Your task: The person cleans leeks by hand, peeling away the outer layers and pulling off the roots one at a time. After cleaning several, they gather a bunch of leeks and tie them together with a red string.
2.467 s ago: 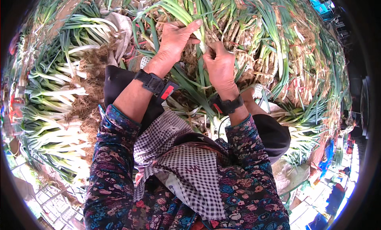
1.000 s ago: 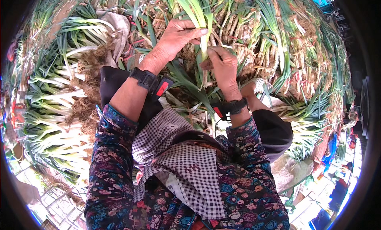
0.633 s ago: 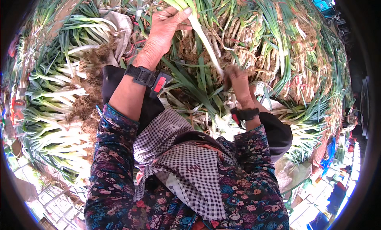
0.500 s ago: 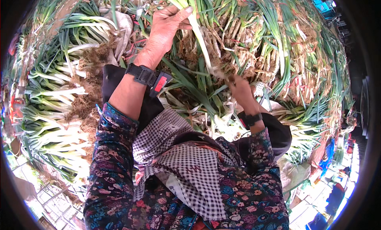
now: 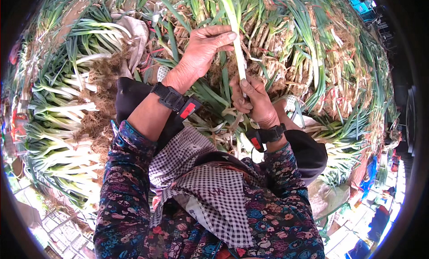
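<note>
A long green onion [image 5: 239,57] hangs at a slant before me, its green leaves at the top and its white stalk lower down. My left hand [image 5: 203,51] pinches the upper white stalk between thumb and fingers. Around the stalk's bottom end my right hand [image 5: 254,98] is closed, thumb pressed on it, so the root end is hidden. Beneath both hands lie loose green leaves [image 5: 210,95] and pale peeled scraps [image 5: 232,120], between my knees.
On the left, a long row of white-stalked green onions [image 5: 53,147] lies with brown roots turned inward. Dry, unpeeled bundles [image 5: 286,48] with red ties heap up ahead and to the right. More pale green onions [image 5: 342,151] lie beside my right knee [image 5: 308,154].
My left hand has come right and slightly nearer with the green onion. My right hand has moved up and left, from below the root end onto the lower stalk.
</note>
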Available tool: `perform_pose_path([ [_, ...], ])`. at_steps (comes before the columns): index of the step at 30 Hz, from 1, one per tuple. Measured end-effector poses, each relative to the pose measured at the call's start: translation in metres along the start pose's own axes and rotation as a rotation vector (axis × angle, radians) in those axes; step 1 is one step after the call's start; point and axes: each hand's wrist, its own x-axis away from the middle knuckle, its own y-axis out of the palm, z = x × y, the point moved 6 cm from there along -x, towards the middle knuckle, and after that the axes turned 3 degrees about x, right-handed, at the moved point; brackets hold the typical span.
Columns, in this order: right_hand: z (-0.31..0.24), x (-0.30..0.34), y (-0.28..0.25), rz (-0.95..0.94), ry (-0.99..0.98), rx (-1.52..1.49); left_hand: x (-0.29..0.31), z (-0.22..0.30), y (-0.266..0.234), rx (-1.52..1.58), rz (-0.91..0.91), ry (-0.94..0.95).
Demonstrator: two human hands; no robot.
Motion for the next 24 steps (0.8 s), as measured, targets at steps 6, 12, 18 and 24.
perform_pose_path([
  [6, 0.003, -0.002, 0.016, 0.036, -0.043, 0.121, 0.004, 0.009, 0.007, -0.075, 0.031, 0.139],
  [12, -0.022, 0.002, 0.013, -0.003, -0.188, -0.171, 0.018, 0.018, 0.038, -0.639, -0.373, 0.323],
  [18, -0.027, 0.006, -0.004, 0.063, -0.116, 0.064, 0.023, 0.010, 0.018, -0.820, -0.613, -0.262],
  [24, -0.021, -0.006, 0.007, 0.161, -0.104, 0.308, -0.007, 0.035, -0.027, -0.815, 0.077, -0.021],
])
